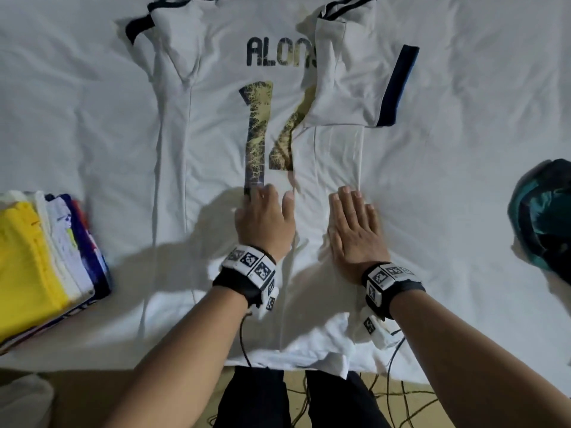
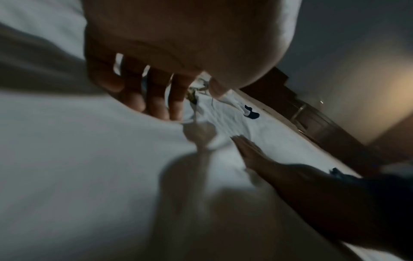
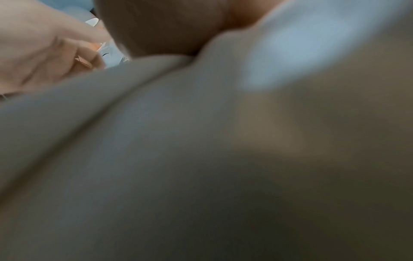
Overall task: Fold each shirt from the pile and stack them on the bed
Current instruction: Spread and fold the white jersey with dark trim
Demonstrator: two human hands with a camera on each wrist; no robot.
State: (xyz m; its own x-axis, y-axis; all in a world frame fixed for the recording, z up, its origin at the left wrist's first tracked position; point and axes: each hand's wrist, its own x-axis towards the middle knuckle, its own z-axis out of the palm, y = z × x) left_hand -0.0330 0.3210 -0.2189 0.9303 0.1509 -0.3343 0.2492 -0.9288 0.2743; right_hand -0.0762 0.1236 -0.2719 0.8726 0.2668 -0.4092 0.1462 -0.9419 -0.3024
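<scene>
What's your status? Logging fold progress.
Left hand, right hand flat on white jersey. Right side folded in, left not. Nothing in the way.

bare sheet (image 1: pixel 463 149) right of the shirt (image 1: pixel 216 149); folded stack (image 1: pixel 37 257) blocks left, dark pile (image 1: pixel 543 217) far right.

Jersey (image 1: pixel 216 143) on bed (image 1: pixel 463 149) — stack (image 1: pixel 40 261) left

Cables (image 1: pixel 401 406) trail over tan floor (image 1: pixel 92 396) (beside dark wooden furniture (image 2: pixel 317 121)).
</scene>
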